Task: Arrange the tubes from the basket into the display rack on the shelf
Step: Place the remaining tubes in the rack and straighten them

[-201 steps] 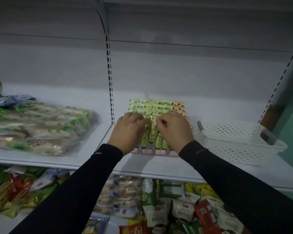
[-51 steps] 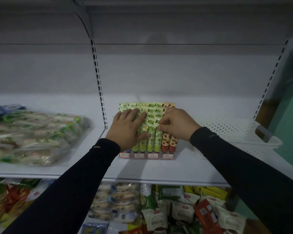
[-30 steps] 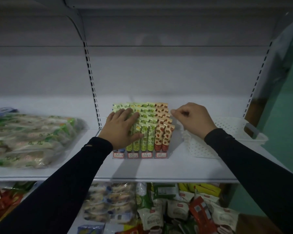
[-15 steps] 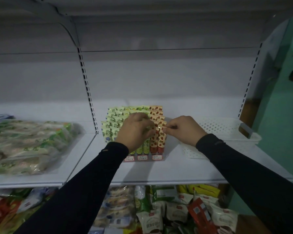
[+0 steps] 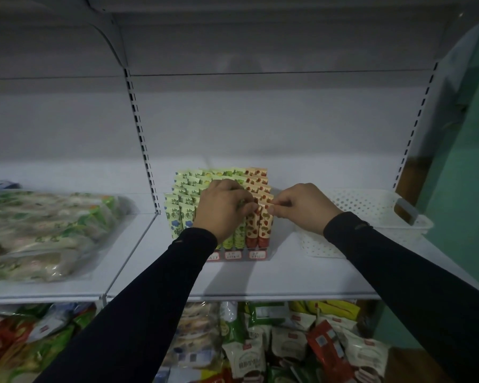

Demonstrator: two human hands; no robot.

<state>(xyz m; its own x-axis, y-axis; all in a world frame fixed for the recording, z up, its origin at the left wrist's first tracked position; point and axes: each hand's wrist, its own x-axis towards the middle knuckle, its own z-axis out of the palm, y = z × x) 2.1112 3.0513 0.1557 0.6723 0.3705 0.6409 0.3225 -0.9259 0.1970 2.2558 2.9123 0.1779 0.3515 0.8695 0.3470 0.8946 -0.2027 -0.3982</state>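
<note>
A stepped display rack (image 5: 233, 255) stands in the middle of the white shelf (image 5: 260, 277), filled with rows of upright tubes: green ones (image 5: 181, 189) on the left and middle, red strawberry ones (image 5: 263, 230) on the right. My left hand (image 5: 223, 210) lies over the front middle tubes with curled fingers, pinching the top of a front red tube. My right hand (image 5: 302, 207) pinches the flat top of the front right red tube from the right side. The white perforated basket (image 5: 371, 214) sits to the right of the rack; its inside is mostly hidden.
A large clear bag of green-printed packets (image 5: 44, 233) lies on the left shelf section. A slotted upright (image 5: 141, 139) divides the shelf bays. The lower shelf holds several snack bags (image 5: 260, 346). A green wall (image 5: 468, 189) stands at the right.
Over the last second my right hand came back from beside the basket to the front red tubes. My left hand shifted right and curled from flat to pinching. The camera view drifted rightward.
</note>
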